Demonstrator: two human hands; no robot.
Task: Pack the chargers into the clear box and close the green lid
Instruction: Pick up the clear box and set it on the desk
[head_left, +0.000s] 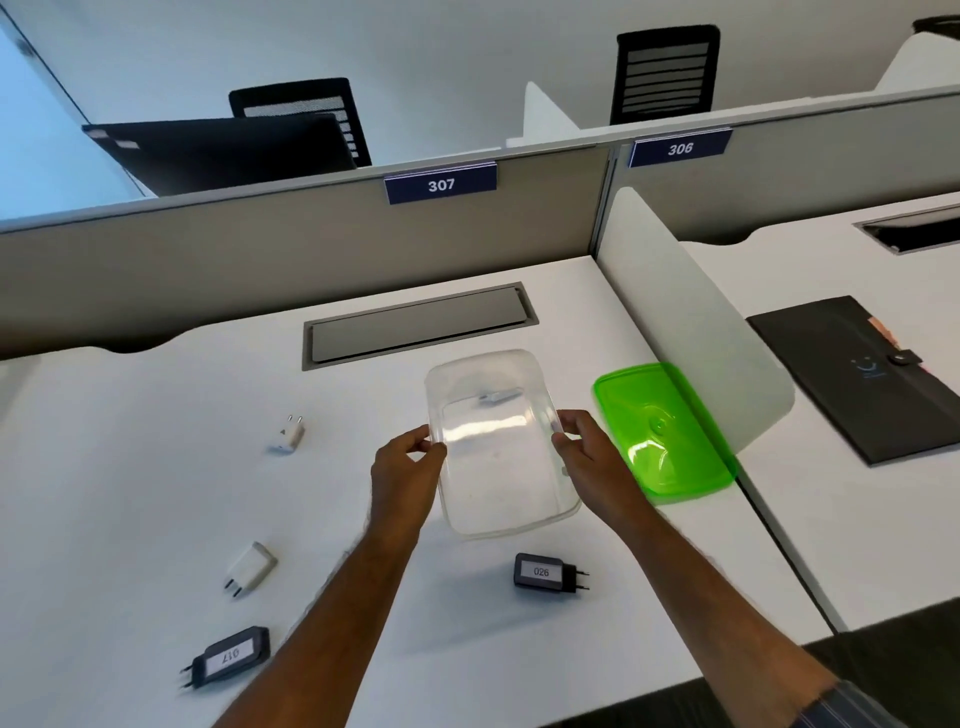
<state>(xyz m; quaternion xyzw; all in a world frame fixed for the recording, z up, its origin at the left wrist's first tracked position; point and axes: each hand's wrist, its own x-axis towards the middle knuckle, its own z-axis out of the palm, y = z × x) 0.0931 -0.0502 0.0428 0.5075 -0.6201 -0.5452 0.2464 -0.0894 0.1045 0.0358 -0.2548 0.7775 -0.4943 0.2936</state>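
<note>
Far-left black charger: a black rectangular plastic charger with a white "017" label (228, 657) lies flat at the near-left edge of the white bench (130, 493), prongs pointing left, well apart from the box
White chargers: a white rounded plastic charger (250, 567) lies on its side just above it; a smaller white plug-in charger (287, 435) sits further back with its two prongs up
Left hand: the left hand (410, 467) pinches the left wall of the box, thumb and fingers nearly closed on the rim
Clear box: the clear, rounded-rectangular plastic box (501, 447) is held between both hands over the middle of the bench, tilted, open and empty; whether its near edge touches the bench I cannot tell
Small grey piece: a small grey object (496, 397) shows through the far wall of the box; I cannot tell what it is
Near black charger: a second black rectangular charger labelled "026" (548, 572) lies just in front of the box, prongs to the right
Right hand: the right hand (587, 452) grips the right wall the same way, fingers curled over the rim
Green lid: the translucent green plastic lid (665, 431) lies flat to the right, off the box, its far edge under the white divider panel (696, 322)
Stage: likely placing the box; no charger is packed yet
Risks: the light pinch on slick, flexible walls could let the box slip or twist; set down too far forward, it could land on the "026" charger; upright prongs may snag or hold the lid proud; the far-left charger could be knocked off the bench edge
</note>
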